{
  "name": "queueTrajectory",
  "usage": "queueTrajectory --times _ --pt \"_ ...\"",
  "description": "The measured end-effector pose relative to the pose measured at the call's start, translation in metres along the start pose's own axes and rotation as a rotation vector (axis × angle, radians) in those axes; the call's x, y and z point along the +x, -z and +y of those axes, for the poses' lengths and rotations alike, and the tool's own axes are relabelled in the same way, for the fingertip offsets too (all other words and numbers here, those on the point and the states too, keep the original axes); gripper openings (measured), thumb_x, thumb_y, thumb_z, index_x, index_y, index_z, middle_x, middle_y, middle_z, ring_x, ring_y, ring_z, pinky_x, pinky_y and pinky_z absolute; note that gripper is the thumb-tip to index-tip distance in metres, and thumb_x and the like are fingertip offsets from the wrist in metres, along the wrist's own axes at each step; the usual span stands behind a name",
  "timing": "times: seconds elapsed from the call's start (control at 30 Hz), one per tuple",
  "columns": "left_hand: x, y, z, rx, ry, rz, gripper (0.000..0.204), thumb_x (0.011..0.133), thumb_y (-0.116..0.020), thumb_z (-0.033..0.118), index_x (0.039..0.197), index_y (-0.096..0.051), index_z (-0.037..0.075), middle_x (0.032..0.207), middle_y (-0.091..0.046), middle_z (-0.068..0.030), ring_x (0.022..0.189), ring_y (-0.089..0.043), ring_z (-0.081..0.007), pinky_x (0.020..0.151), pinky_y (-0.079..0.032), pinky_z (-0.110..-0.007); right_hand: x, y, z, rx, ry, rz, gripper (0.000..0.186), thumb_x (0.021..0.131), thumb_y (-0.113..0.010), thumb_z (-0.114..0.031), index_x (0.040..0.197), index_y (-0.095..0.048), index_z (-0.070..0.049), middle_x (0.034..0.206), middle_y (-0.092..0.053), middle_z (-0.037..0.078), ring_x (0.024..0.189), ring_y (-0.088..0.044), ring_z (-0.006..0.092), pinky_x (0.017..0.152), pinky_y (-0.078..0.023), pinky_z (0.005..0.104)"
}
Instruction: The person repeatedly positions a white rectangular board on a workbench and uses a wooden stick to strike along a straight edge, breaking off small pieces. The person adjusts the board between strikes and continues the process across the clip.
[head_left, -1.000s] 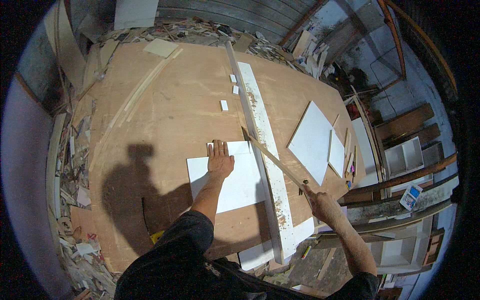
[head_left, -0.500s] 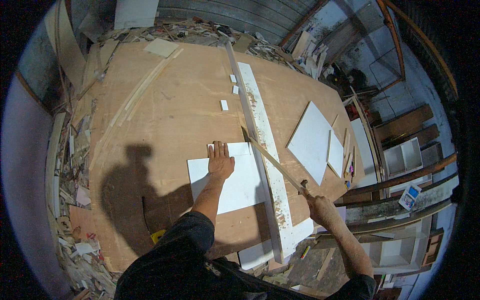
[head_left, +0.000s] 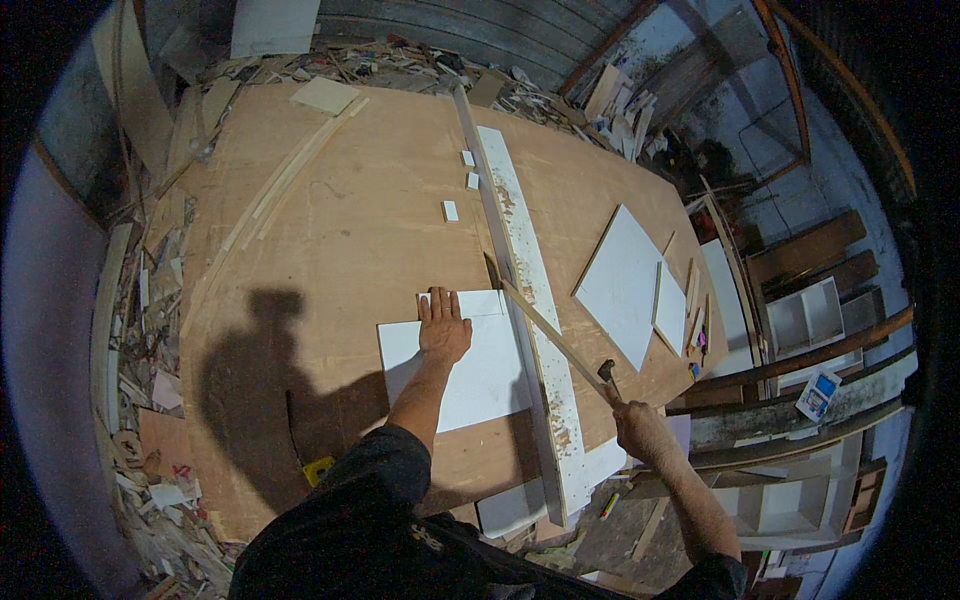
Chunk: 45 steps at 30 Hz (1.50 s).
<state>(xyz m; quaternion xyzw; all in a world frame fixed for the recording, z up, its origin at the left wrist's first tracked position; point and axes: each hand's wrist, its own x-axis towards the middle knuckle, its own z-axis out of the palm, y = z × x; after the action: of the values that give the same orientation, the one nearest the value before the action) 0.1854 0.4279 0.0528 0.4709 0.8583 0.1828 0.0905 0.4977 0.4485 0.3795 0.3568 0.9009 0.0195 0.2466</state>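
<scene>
My left hand [head_left: 440,325] lies flat, fingers out, on white boards [head_left: 450,385] in the middle of the plywood worktop [head_left: 280,200]. My right hand [head_left: 640,425] is closed around the lower end of a pale wooden strip [head_left: 555,335] that slants across a long white plank [head_left: 525,260] with chipped patches. A dark-headed tool [head_left: 606,370], apparently a hammer, rises from that same hand; whether both share the grip is hard to tell. The strip's upper end is beside a dark, narrow piece [head_left: 492,270] at the boards' far edge. Small white blocks [head_left: 450,211] lie beyond.
A square white board [head_left: 620,270] lies on the right, thin strips [head_left: 290,170] at the upper left, a yellow item [head_left: 318,472] near my left arm. Scrap piles [head_left: 480,75] surround the worktop; white shelf units [head_left: 805,320] and beams [head_left: 780,365] are at the right.
My right hand has shifted slightly and the dark-headed tool now stands out more above it. My left hand stays spread on the boards, which appear a little lower in the picture.
</scene>
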Motion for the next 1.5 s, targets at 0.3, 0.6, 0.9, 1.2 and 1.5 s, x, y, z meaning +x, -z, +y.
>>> queueTrajectory --times 0.3,0.6,0.9,1.2,1.5 --pt "-0.040 -0.012 0.012 -0.013 -0.023 0.096 0.075 0.103 -0.047 0.045 0.158 -0.036 -0.005 0.166 -0.031 -0.0272 0.157 -0.020 -0.0424 0.128 -0.011 -0.061 -0.038 -0.024 -0.007 0.058 -0.077 -0.041 0.069 0.095 -0.056 -0.005 0.161 -0.036 -0.014 0.082 -0.069 0.028 0.073 -0.070 0.0481 0.064 -0.055 0.0570" --pt "-0.151 -0.009 0.021 -0.050 -0.100 -0.006 0.079 0.102 -0.051 0.047 0.158 -0.037 -0.006 0.167 -0.029 -0.0268 0.158 -0.018 -0.0410 0.127 -0.011 -0.061 -0.157 -0.060 -0.045 0.212 -0.174 0.037 0.066 0.097 -0.057 -0.011 0.159 -0.039 -0.023 0.088 -0.070 0.025 0.079 -0.070 0.0459 0.066 -0.055 0.0572" --pt "-0.145 0.037 0.034 -0.106 -0.197 0.066 0.085 0.091 -0.068 0.042 0.152 -0.041 -0.010 0.160 -0.038 -0.0273 0.153 -0.028 -0.0417 0.126 -0.017 -0.057 -0.229 -0.178 -0.057 1.034 -0.642 0.662 0.051 0.105 -0.050 -0.002 0.156 -0.046 -0.001 0.147 -0.060 0.024 0.134 -0.060 0.0277 0.105 -0.048 0.0344" --pt "-0.049 -0.014 0.134 -0.152 -0.214 -0.173 0.080 0.085 -0.078 0.042 0.145 -0.049 -0.003 0.133 -0.059 -0.0272 0.126 -0.059 -0.0405 0.105 -0.050 -0.052 -0.259 -0.278 -0.116 1.156 -0.825 0.784 0.052 0.109 -0.052 -0.011 0.160 -0.044 -0.008 0.115 -0.069 0.006 0.076 -0.047 0.0066 0.067 -0.045 0.0254" --pt "0.007 0.034 -0.014 -0.631 0.315 0.054 0.077 0.081 -0.082 0.036 0.133 -0.056 -0.013 0.119 -0.068 -0.0341 0.114 -0.067 -0.0444 0.102 -0.051 -0.047 -0.243 -0.296 -0.125 1.419 -0.804 0.695 0.053 0.110 -0.055 -0.019 0.159 -0.043 -0.004 0.095 -0.067 0.004 0.070 -0.044 0.0090 0.063 -0.042 0.0276"
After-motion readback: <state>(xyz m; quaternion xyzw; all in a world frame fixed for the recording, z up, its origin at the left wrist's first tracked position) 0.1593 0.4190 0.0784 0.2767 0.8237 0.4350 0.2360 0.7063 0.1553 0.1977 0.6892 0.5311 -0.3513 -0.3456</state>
